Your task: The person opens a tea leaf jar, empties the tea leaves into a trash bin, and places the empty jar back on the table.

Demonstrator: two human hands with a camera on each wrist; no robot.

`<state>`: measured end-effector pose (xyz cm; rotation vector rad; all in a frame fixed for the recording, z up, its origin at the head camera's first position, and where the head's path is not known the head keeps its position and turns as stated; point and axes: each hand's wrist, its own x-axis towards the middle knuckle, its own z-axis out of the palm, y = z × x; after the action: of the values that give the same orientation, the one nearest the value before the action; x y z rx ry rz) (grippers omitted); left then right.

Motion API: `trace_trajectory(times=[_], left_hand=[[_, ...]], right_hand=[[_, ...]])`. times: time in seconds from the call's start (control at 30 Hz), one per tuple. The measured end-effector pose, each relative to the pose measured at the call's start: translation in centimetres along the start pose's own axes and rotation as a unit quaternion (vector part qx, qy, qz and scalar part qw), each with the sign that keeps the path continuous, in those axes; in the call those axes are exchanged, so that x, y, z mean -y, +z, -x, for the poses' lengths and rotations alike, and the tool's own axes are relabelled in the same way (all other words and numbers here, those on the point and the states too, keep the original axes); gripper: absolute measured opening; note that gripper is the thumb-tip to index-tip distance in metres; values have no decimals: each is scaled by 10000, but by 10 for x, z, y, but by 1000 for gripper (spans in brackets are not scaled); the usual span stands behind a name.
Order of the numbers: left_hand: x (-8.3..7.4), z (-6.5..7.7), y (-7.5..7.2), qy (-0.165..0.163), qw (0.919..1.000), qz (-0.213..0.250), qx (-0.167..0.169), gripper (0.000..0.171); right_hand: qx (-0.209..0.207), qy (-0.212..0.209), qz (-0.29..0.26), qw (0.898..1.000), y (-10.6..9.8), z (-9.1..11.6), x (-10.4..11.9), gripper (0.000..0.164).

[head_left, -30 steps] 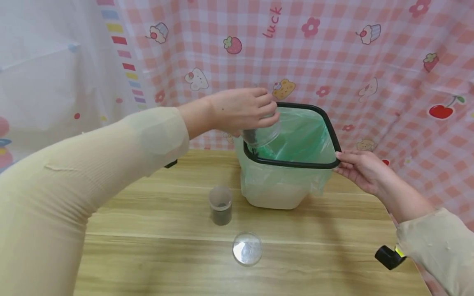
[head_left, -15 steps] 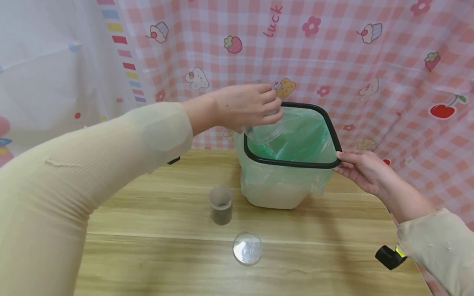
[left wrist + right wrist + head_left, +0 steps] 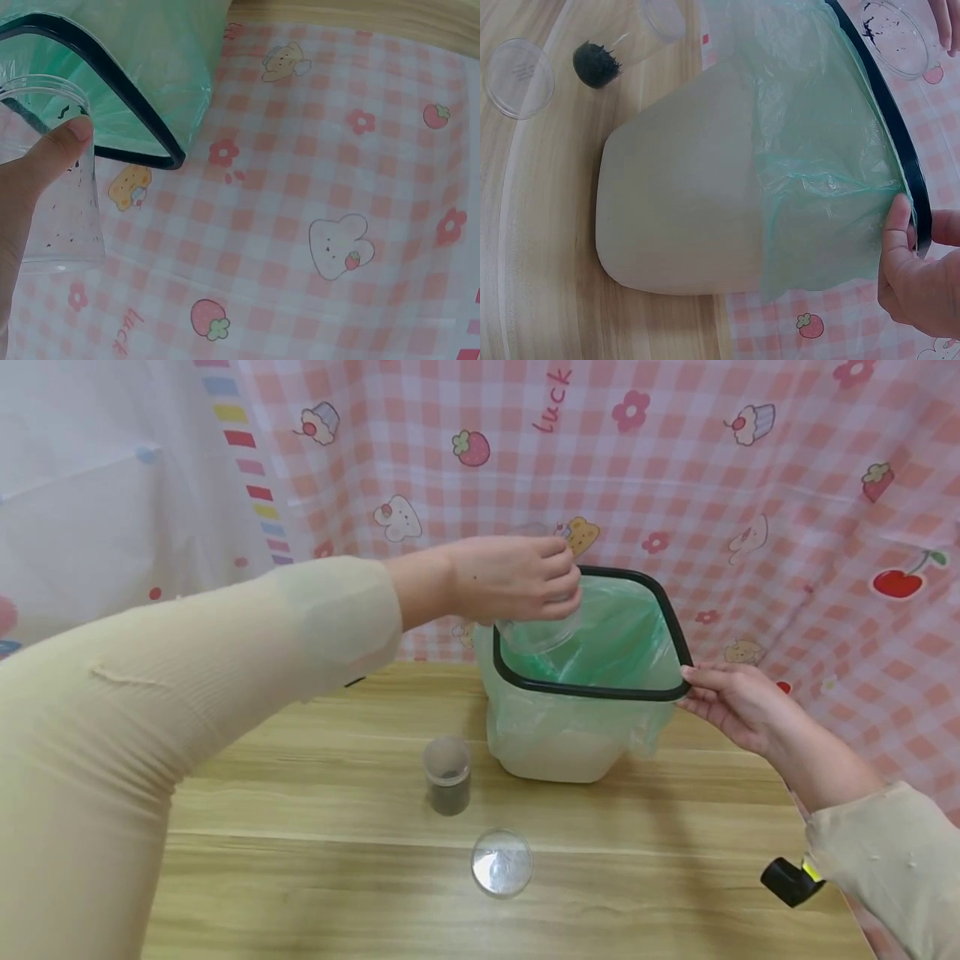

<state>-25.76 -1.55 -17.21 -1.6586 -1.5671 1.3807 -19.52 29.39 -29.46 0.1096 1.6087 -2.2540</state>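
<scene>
My left hand (image 3: 517, 578) grips a clear plastic cup (image 3: 66, 214), tipped mouth-down over the near left corner of the bin. A few dark flakes cling to the cup's inner wall. The white bin (image 3: 555, 760) wears a green plastic bag (image 3: 622, 635) folded over its sides, under a black rim (image 3: 592, 692). With thumb and fingers, my right hand (image 3: 731, 702) pinches that rim at its near right corner. To the left of the bin stands a second clear container (image 3: 447, 777), upright, with dark loose flakes (image 3: 597, 64) in its bottom.
A clear round lid (image 3: 502, 863) lies flat on the wooden table (image 3: 337, 877), in front of the container. A pink checked cloth (image 3: 420, 443) hangs behind the bin. A black device (image 3: 791, 882) sits at my right sleeve.
Dark flakes seen in the tipped cup and falling into the bin a second ago are mostly gone from it. My left hand has shifted slightly right; my right hand stays put.
</scene>
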Motion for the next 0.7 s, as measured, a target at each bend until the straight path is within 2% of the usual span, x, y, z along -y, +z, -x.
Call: trace_trajectory(times=[0.17,0.33,0.7], left_hand=[[3,-1,-2,124,9998,-79,102,65],[2,-3,-3,232,9995,-142,132,58],[0,-8,-4,449,9979,-473,63,53]], right_hand=[[-40,32,18,10000,0,0,0,19],[-74,44,26,10000,0,0,0,19],[-83,92,-54,9999,1,-1,0,17]])
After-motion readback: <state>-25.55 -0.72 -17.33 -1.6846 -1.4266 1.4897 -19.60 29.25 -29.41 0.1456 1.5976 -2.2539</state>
